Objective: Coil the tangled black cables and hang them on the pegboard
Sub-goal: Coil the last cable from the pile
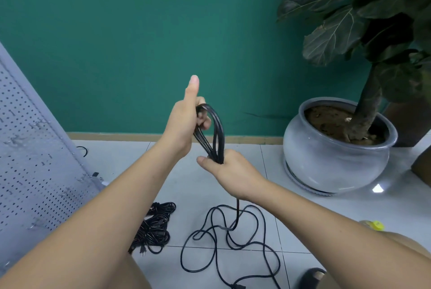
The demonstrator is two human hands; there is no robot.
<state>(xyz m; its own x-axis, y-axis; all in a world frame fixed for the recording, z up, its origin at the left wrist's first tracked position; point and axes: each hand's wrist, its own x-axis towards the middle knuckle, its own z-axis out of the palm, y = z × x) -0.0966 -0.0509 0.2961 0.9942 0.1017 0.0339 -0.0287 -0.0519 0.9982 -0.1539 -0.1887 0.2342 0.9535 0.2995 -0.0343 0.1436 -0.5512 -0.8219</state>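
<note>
1. While the person is working on one long black rubber cable (218, 130), only a few loops of it are being held up in the air between the two hands, in front of the green wall (116, 32).
2. The left hand (186, 123) is gripping the top of these loops with curled fingers, and its thumb is pointing straight up, free of the cable.
3. The right hand (229, 172) is grasping the bottom of the same loops, just below the left hand, and is squeezing the strands into one narrow bundle.
4. From under the right hand the cable is hanging down, and its loose part (238, 211) is lying in wide crossing curves on the white tiled floor (303, 230), with a plug (238, 286) at the lower edge of the view. I judge that most of this cable is waiting to be coiled.
5. A pile of other black cables (155, 228) is lying on the floor to the left of these curves, near the foot of the board. I cannot tell if any of them is already wound properly.
6. The grey perforated metal pegboard (30, 148) is leaning at the far left, well apart from the hands, and on the part I can see no cable is hanging.
7. To my eye the task is at an early stage: one coil is being formed, and all the hanging is left to do.
</note>
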